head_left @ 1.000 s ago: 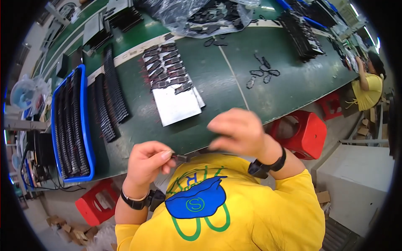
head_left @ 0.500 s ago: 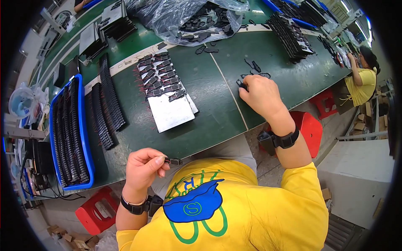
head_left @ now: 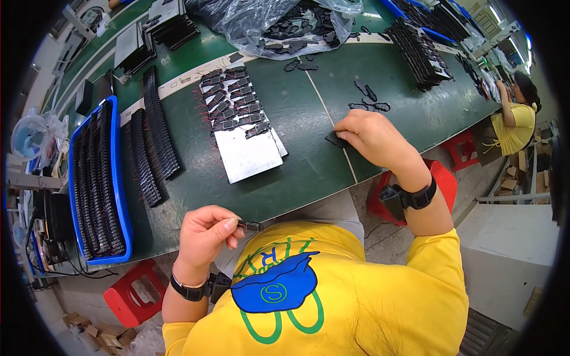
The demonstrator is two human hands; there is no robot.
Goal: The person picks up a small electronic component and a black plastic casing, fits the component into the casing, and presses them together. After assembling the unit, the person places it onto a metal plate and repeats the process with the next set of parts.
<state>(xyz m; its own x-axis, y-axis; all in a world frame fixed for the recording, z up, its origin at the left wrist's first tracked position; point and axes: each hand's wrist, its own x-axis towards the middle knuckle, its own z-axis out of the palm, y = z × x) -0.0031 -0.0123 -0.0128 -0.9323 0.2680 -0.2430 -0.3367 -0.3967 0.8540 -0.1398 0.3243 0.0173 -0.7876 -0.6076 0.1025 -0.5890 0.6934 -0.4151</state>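
At the near edge of the green desk [head_left: 303, 163], in the head view, we keep our left hand [head_left: 205, 234], its thumb and forefinger clamped on a small black module [head_left: 252, 226] with a rectangular face, which sticks out to the right. Our right hand [head_left: 377, 139] reaches over the desk, farther from this edge, and its fingers are pinched together on a thin dark piece [head_left: 334, 139], beside a pale seam line. Just beyond this hand we see several loose black pieces [head_left: 380, 107]. Between the seam and the left end of the desk lies a white board [head_left: 249, 159], its farther part covered by similar modules [head_left: 224, 111] with red wires. Toward the left end we have two dark strips [head_left: 159, 118] and a blue tray [head_left: 128, 231] filled with long rows. Near the far edge rests a clear plastic bag [head_left: 237, 26] of black parts.
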